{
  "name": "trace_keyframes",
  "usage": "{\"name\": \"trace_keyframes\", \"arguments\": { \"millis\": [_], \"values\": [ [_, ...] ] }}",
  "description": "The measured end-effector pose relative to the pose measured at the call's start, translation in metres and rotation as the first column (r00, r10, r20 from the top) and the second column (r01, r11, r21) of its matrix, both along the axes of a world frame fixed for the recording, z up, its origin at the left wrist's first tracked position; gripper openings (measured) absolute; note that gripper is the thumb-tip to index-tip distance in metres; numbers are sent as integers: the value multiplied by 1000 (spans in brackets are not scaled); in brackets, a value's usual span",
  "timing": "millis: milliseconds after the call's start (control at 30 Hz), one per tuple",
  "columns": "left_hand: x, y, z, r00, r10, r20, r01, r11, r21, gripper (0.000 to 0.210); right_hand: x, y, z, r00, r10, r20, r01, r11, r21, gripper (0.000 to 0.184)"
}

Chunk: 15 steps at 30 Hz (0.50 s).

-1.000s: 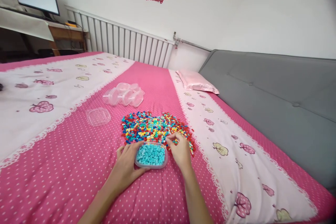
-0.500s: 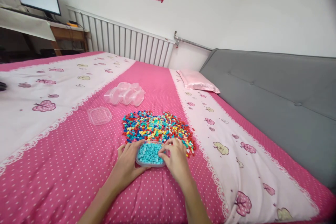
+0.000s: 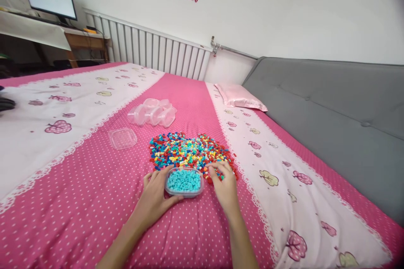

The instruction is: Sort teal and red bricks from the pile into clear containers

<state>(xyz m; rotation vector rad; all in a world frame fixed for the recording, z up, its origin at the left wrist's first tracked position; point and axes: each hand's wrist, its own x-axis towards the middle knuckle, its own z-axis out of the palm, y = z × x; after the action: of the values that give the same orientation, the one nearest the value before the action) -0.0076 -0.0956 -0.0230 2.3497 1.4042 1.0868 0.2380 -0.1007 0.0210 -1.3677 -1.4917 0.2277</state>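
Right hand (image 3: pixel 225 181) has moved from the clear plastic tub (image 3: pixel 185 194), lower middle, to the colourful brick pile (image 3: pixel 179 151), pinch unclear, while left hand (image 3: pixel 158 191) clamps the tub, probably light and bendy, best held by its sides.

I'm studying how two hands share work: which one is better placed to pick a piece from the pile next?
Probably the right hand: it is at the near right edge of the mixed-colour pile, while the left hand curls around the left side of the tub of turquoise pieces.
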Motion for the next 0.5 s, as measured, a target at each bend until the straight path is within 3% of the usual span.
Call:
{"name": "trace_keyframes", "arguments": {
  "millis": [267,500],
  "values": [
    [-11,7,-2,999,23,43,-25,999,32,60,-6,-11,-40,988,-92,-122,102,992,80,31],
    [-14,4,0,994,58,90,-67,992,103,58,-9,-15,-47,987,-91,-132,102,992,79,28]
  ]
}}
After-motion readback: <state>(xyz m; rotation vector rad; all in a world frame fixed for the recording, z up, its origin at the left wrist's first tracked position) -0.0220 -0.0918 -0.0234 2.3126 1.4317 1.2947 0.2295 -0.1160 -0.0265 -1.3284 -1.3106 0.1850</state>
